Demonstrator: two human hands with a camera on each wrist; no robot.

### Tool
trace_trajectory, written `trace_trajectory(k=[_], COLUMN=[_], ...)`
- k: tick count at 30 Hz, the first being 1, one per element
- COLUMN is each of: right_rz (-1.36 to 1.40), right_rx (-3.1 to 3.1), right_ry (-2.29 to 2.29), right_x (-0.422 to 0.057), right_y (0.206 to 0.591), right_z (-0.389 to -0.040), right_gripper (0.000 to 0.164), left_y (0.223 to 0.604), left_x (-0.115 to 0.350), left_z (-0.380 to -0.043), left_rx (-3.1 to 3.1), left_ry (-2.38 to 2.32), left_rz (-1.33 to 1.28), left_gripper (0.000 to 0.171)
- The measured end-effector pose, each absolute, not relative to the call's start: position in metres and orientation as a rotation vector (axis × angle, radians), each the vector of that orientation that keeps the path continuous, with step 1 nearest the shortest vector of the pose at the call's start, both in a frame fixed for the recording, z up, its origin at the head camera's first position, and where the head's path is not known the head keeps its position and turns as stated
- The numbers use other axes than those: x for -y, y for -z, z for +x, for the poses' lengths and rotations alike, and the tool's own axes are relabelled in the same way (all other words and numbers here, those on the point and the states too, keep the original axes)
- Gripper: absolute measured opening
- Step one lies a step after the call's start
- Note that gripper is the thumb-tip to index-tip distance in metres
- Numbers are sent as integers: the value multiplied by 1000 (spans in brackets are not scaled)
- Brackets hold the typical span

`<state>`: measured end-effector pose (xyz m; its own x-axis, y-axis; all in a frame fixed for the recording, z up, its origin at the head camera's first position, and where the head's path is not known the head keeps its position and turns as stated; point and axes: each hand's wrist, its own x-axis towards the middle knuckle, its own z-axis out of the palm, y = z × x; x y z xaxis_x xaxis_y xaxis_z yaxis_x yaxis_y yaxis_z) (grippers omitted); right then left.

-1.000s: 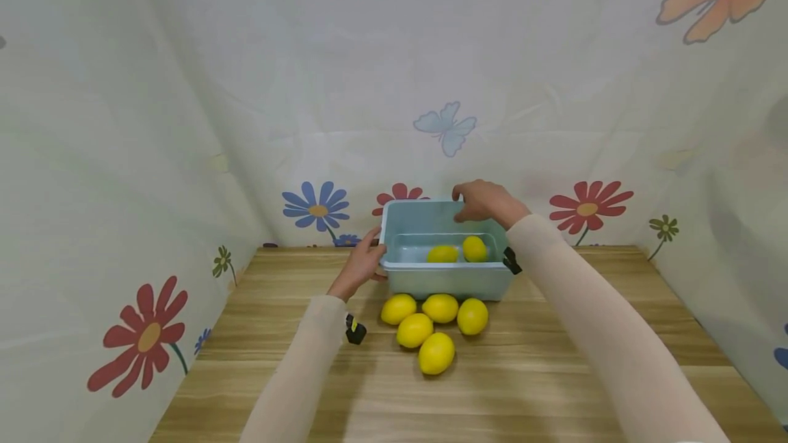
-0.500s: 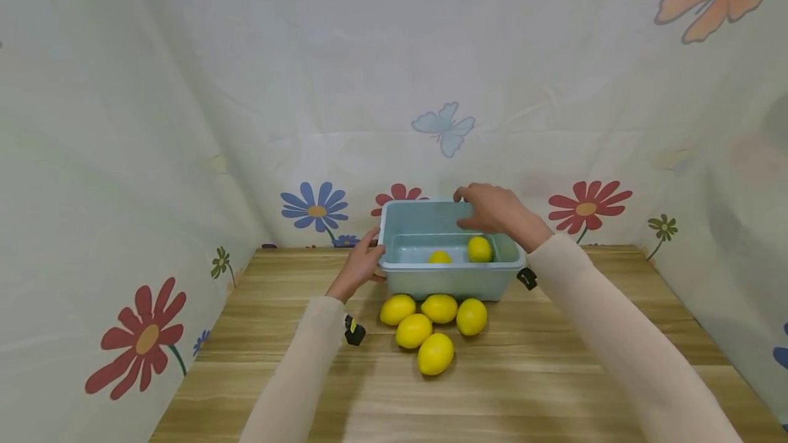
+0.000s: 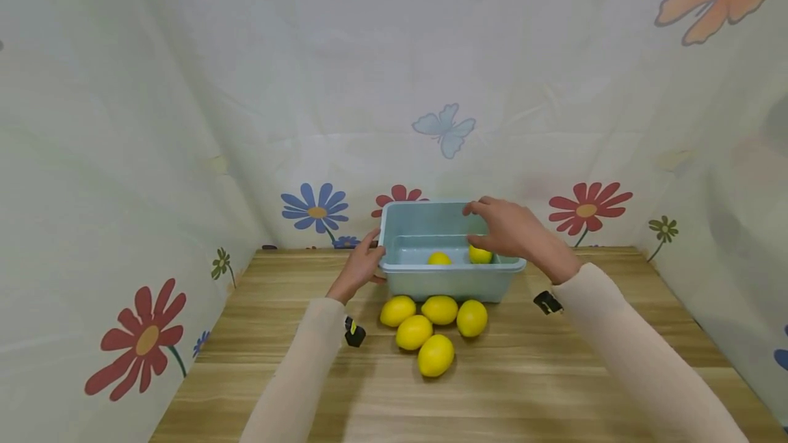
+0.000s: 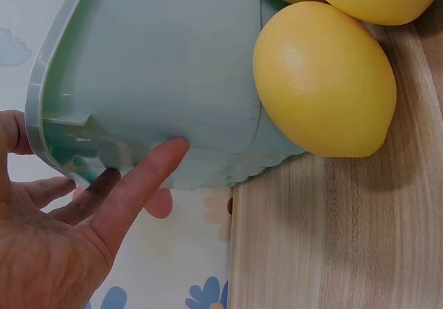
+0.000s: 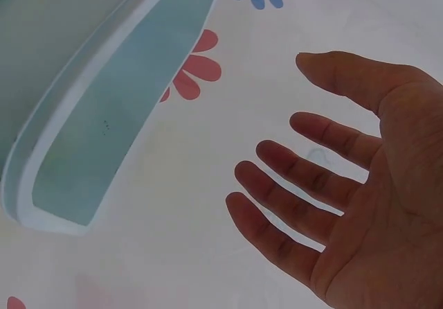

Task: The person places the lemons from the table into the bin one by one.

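A light blue plastic bin [image 3: 452, 284] stands toward the back of the table. Two lemons [image 3: 439, 259] are partly visible inside it. My left hand [image 3: 358, 269] grips the bin's left end; in the left wrist view one finger lies along its wall, others at the rim. Over the bin's right side hovers my right hand [image 3: 514, 231], fingers spread and holding nothing, partly covering the right-hand lemon [image 3: 480, 255]. The right wrist view shows that hand [image 5: 346, 184] apart from the rim. Several lemons [image 3: 414, 331] lie in a cluster before the bin.
The wood-grain table [image 3: 529, 388] carries the bin and lemons. Behind and beside it hangs a pale curtain [image 3: 345, 74] printed with flowers and butterflies. Small black wrist cameras [image 3: 354, 332] sit at both sleeves.
My right hand has moved right and slightly down over the bin. The two lemons inside have shifted, the left one now showing less above the front rim. My left hand stays in place.
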<state>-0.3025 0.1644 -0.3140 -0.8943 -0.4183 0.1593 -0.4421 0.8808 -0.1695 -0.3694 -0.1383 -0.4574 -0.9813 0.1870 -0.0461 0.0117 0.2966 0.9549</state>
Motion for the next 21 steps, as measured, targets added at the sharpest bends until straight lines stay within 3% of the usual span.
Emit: trace_trajectory(k=[21], right_rz=[803], right_rx=[2695], right_ry=[-313], right_x=[-175], right_y=[362], right_z=[-249], right_gripper=[49], left_y=[457], left_x=[138], left_z=[-368], left_rx=[-2422], left_ry=[-1759], left_rz=[186], left_gripper=[61])
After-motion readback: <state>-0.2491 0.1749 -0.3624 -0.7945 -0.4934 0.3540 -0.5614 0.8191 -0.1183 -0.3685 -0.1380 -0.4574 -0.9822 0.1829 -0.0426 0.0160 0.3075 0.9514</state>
